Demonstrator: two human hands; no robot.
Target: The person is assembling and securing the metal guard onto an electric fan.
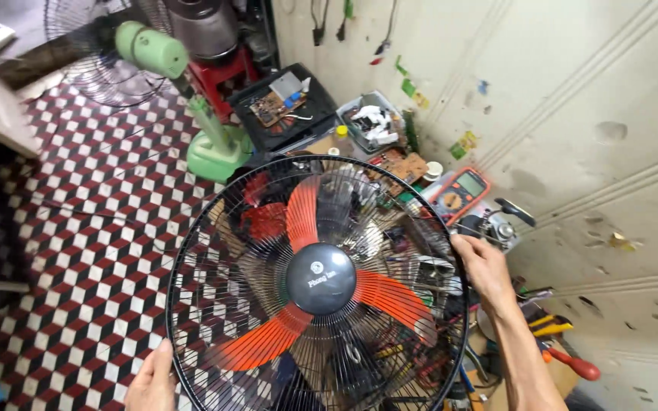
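Held up over the tiled floor (78, 228) between both hands: an electric fan (317, 285) with a black wire guard, orange blades and a dark round hub cap at the centre. Guard closed over the blades and seemingly whole, so by the look of it assembled, or not yet opened; no way of telling from here whether any clip or screw on the rim is loose.

Right hand (481, 266) curled over the guard's right rim, fingers wrapped round the outer ring, a firm closed grip. Left hand (152, 380) down at the lower left rim, fingers against the wire; only partly in view at the picture's edge, apparently clasping the ring as well.

Beyond the right hand, against the wall: an orange multimeter (460, 190), a circuit board (405, 166), and a tray of small white parts (375, 122). Below that hand, a red-handled tool (573, 365). Past the left hand and further off, a green pedestal fan (192, 99) standing on the floor.
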